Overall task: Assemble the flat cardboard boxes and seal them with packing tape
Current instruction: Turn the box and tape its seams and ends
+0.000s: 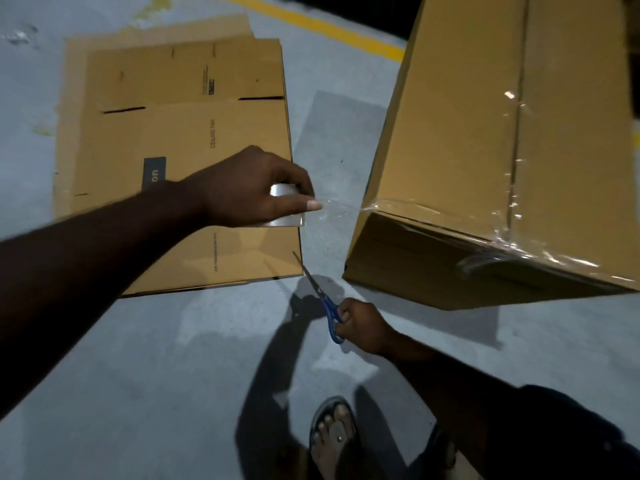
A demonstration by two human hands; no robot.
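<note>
The left hand (254, 188) grips the tape roll (287, 209), its strip stretched taut to the box (485, 150); the right hand (360, 329) grips scissors (323, 301).

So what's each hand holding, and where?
Left hand grips the tape roll around its rim; right hand holds the scissors by their blue handles.

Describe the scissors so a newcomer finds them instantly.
Start at the tall taped box on the right and drop to the grey floor below its near corner. The right hand grips the scissors there: blue handles, thin blades pointing toward the flat cardboard.
</note>
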